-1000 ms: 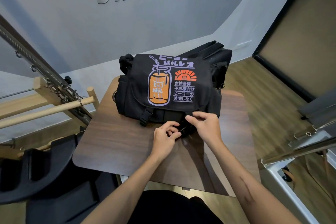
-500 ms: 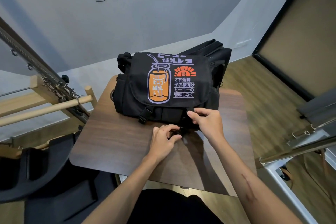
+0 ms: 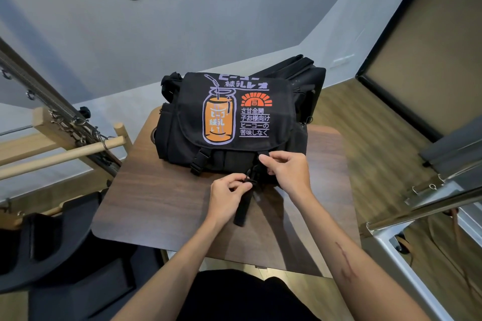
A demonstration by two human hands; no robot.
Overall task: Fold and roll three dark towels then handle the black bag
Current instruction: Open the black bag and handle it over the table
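- Fingers (image 3: 241,185) of the left hand (image 3: 225,197) pinch the lower half of the right-hand black plastic buckle (image 3: 251,177), while those of the right hand (image 3: 287,172) pinch the strap end at the flap's near edge, probably so that each half is steadied for clipping or unclipping; which of the two I cannot tell.
- Dark wood-grain table (image 3: 146,206) with rounded corners carries everything, and leaves bare surface near the person for the hands to work.
- Black canvas messenger bag (image 3: 234,122), printed with an orange drink can and purple lettering, sits at the table's far middle with its flap towards the person, so both fastenings face the hands.
- Loose black webbing strap (image 3: 241,212) trails from the buckle over the near table.
- Left-hand black buckle (image 3: 198,163) looks fastened and untouched.
- No towels are in view.
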